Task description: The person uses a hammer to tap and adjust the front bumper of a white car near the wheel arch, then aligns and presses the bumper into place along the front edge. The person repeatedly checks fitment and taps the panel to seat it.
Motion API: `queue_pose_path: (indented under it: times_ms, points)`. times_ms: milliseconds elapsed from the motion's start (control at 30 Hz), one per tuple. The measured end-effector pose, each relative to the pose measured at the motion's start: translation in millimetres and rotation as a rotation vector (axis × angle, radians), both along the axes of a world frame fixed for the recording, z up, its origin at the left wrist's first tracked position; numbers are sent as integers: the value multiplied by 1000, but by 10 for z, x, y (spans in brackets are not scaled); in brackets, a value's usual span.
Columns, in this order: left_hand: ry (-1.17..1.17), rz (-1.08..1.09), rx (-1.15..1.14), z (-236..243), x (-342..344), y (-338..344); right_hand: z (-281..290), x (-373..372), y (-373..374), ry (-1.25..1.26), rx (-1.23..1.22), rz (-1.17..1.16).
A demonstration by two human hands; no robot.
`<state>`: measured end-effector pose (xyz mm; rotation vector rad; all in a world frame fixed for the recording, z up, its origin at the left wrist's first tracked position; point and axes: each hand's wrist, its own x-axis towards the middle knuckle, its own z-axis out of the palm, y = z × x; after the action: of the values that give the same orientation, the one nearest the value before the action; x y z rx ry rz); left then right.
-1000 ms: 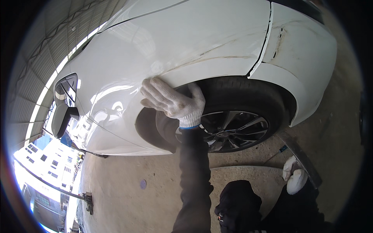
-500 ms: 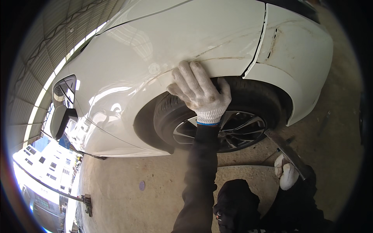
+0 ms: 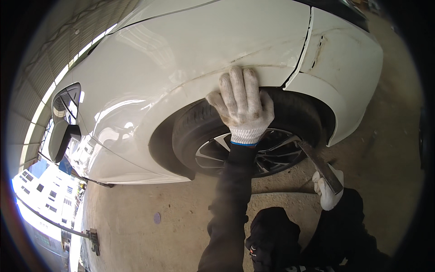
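My left hand, in a white knit glove with a blue cuff edge, lies with fingers stretched over the lip of the white car's fender, above the wheel. Its fingertips touch the panel just below a scuffed crease; the palm side is hidden. To the right and lower, my right hand, also gloved, is closed on a dark, worn bar-shaped tool. The tool slants up toward the wheel rim; its exact kind is unclear. Behind my left wrist sit the black tire and the spoked rim.
Right of the fender, the white bumper has a gap along its seam and scuffs. A side mirror juts out at the left. My dark-clad knee is below the wheel, over dusty concrete floor. A stand-like metal piece is at lower left.
My left hand has slid right along the fender edge, its fingers now pointing more straight up. My right hand has moved up and left with the bar-shaped tool, nearer the wheel.
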<state>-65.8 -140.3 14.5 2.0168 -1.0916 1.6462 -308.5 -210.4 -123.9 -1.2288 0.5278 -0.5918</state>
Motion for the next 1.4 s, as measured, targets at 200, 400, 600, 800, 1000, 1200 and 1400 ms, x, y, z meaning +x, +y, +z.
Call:
queue_pose_path:
  times_ms: [200,400,600,800,1000,1200,1400]
  points:
    - [-67,83,-44,-52,235,266,91,336,-4,-313,-443,72]
    - [-235,103,-142,103,377,525,658,1037,218,-466,-396,210]
    - [-342,40,-230,72,569,550,948,1336,381,-519,-319,233]
    - [-338,66,-224,42,625,625,1167,1477,526,-513,-551,90]
    - [-121,194,-117,111,370,688,1047,1523,558,-677,-809,33]
    - [-204,159,-199,53,472,706,1335,1501,669,-490,-764,-19]
    - [-196,63,-268,-1,517,595,1172,1589,623,-471,-804,-16]
